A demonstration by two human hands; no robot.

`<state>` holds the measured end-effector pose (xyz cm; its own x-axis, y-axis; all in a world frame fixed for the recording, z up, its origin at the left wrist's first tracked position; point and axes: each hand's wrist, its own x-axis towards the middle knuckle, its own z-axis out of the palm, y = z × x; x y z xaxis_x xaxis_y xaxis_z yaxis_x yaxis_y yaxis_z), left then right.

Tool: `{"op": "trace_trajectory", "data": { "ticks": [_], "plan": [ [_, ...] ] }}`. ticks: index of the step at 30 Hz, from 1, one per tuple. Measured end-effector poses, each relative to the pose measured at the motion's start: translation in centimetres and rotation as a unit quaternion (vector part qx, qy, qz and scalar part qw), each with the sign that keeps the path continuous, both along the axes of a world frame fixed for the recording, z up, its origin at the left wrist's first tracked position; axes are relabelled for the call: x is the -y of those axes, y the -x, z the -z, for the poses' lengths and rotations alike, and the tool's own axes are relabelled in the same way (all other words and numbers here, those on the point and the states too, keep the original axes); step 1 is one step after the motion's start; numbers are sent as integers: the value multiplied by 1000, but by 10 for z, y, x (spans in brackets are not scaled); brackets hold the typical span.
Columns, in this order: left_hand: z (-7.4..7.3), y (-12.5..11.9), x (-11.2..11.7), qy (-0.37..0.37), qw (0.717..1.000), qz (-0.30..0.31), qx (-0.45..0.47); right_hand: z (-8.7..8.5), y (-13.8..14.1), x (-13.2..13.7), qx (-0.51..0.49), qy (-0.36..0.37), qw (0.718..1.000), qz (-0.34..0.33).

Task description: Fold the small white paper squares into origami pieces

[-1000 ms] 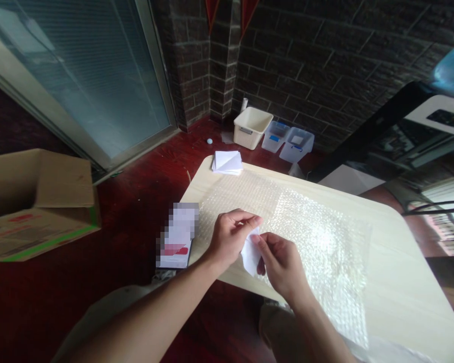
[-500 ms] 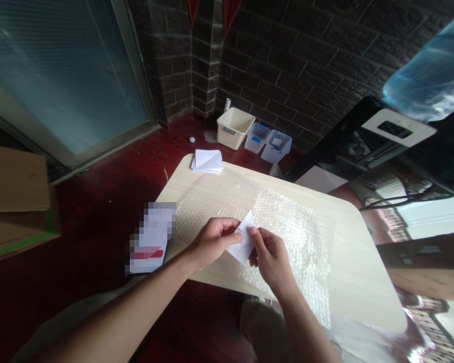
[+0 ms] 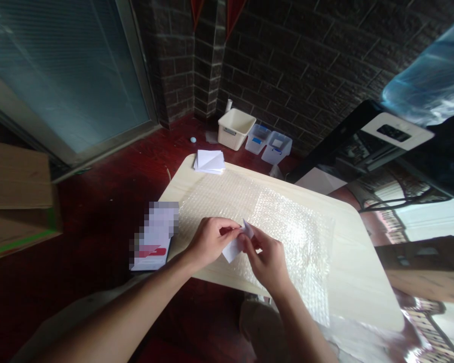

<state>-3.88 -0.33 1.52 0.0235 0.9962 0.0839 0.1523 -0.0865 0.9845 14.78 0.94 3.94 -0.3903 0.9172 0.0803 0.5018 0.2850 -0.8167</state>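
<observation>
1. We hold a small folded white paper (image 3: 231, 249) between both hands, just above the near part of the surface (image 3: 363, 287).
2. Our left hand (image 3: 212, 241) is curled, with thumb and fingertips pinching the paper's upper left edge and the knuckles facing up.
3. Our right hand (image 3: 268, 258) comes in from the right. Its thumb and forefinger are closed on the paper's pointed top corner, and the other fingers are bent under.
4. The fingertips of the two hands are close together; we cannot tell whether they touch. The paper's lower corner sticks out free below them, toward us.
5. Under the hands lies a sheet of clear bubble wrap (image 3: 291, 227), spread flat over much of the pale surface.
6. At the far left corner of the surface sits a stack (image 3: 210, 161) of folded white sheets, well apart from the hands.
7. A blurred card (image 3: 155, 242) with a red band at its near end shows just left of the surface, near our left forearm. We cannot tell what it rests on.
8. On the dark red floor (image 3: 109, 201) beyond the surface, a cream basket (image 3: 236, 128) and two clear bins (image 3: 269, 143) stand side by side against the brick wall (image 3: 306, 60).
9. A cardboard box (image 3: 17, 201) stands at the far left, near the glass door (image 3: 60, 75).
</observation>
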Motion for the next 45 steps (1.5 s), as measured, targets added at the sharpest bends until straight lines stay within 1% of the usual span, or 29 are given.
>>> {"op": "trace_trajectory", "data": {
  "ticks": [2, 5, 9, 14, 17, 20, 25, 27, 28, 31, 33, 35, 36, 38, 41, 43, 45],
  "plan": [
    [-2, 2, 0, -10, 1000, 8, -6, -2, -2, -2, -49, 61, 997, 19],
    [-3, 3, 0, -1, 1000, 23, -6, -3, -5, -7, -132, 138, 980, 46],
    [0, 3, -2, 16, 1000, 17, 13, -3, -7, -10, -208, 188, 958, 55],
    [1, 1, -4, 53, 990, 39, 127, -3, -8, -12, -292, 219, 929, 61],
    [0, 1, -5, 70, 985, 29, 152, -1, -8, -13, -323, 235, 914, 69],
    [-2, 1, -5, 79, 985, 3, 152, 1, -6, -12, -333, 237, 909, 87],
    [-6, -6, -3, 81, 983, -72, 149, 2, 2, -8, -339, 220, 906, 127],
    [-8, -6, -2, 94, 977, -82, 170, 3, 3, -8, -350, 213, 902, 133],
    [-9, -5, -2, 106, 974, -77, 184, 3, 3, -8, -355, 211, 901, 132],
    [-8, 0, -2, 163, 955, -22, 247, 3, 0, -10, -359, 196, 905, 120],
    [-7, 3, -2, 204, 931, 16, 302, 2, -3, -10, -335, 170, 920, 110],
    [-6, 5, -1, 235, 915, 35, 327, 0, -5, -9, -292, 140, 942, 91],
    [-5, 4, -1, 245, 915, 41, 318, -1, -5, -8, -269, 126, 952, 79],
    [-6, 3, 0, 258, 924, 56, 276, -3, -5, -5, -233, 104, 965, 55],
    [-6, 2, 0, 253, 938, 73, 227, -5, -4, -3, -224, 100, 969, 42],
    [-4, 2, -1, 224, 952, 62, 201, -6, -3, -3, -239, 112, 963, 51],
    [-3, 2, -1, 164, 973, 44, 158, -6, -2, -4, -248, 137, 957, 60]
  ]
}}
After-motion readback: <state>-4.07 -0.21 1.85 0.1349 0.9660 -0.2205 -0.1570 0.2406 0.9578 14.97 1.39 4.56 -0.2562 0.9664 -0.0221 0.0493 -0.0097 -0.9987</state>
